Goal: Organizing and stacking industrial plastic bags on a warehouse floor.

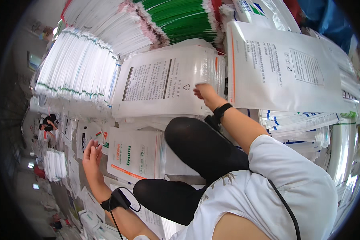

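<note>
My right hand (205, 93) is over the right part of a stack of white printed plastic bags (156, 82), its fingers curled. What they hold, if anything, is hidden. Off to the left, my left hand (93, 158) is raised with its fingers apart and nothing in them. It is beside a lower pile of white bags (136, 154) with orange and green print. Each wrist has a black band, and a cable runs from the left one.
Bundles of white bags (76, 66) and green bags (180, 20) are packed along the far side. A large white bag with an orange stripe (284, 68) lies on a pile at the right. My black-clad knees (196, 140) are between the piles. A distant person (49, 123) is at the left.
</note>
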Demonstrator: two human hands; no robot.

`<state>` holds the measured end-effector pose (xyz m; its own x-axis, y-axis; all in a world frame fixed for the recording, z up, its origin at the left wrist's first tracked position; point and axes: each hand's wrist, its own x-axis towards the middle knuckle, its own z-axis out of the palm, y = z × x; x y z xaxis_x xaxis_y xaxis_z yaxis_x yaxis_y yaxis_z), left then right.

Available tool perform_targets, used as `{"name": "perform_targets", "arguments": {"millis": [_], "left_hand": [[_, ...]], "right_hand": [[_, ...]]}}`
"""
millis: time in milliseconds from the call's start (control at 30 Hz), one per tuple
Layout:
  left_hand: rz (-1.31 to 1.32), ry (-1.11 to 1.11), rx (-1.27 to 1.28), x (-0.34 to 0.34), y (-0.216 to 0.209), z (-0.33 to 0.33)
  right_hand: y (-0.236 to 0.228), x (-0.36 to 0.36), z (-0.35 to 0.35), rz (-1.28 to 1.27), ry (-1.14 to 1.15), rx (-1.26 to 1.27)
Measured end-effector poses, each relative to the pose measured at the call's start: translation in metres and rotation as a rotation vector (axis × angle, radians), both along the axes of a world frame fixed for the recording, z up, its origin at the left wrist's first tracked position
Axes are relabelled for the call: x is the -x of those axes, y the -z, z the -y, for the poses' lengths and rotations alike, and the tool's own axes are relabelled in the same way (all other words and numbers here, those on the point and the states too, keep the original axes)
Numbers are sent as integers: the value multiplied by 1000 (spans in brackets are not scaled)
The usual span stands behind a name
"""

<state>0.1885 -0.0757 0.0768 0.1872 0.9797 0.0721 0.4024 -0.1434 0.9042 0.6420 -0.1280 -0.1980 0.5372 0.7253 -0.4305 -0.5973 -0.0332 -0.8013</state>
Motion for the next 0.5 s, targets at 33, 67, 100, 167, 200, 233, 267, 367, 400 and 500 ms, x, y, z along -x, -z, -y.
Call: {"name": "perform_targets", "arguments": {"millis": [33,67,100,167,200,233,267,367,400,500], "left_hand": [[-17,64,1,-35,-10,3],[-39,94,1,-55,-18,9],[-57,93,5,-74,-18,12],[-111,198,31,-119,-18,16],[-113,224,41,-146,-10,14],[-161,326,53,-169,0,12],[-210,392,70,-173,12,10],[-184,472,204,-206,47,5],[-184,493,211,-226,57,3],[-67,480,397,-273,80,-12]], "right_hand": [[39,-8,8,93,-24,76],[52,5,11,71,-29,72],[63,18,16,120,-1,157],[86,24,21,161,45,248],[103,20,20,232,87,343],[116,18,20,296,118,436],[105,29,18,287,95,442],[89,30,20,335,36,505],[95,21,23,249,52,479],[88,19,20,163,75,463]]}}
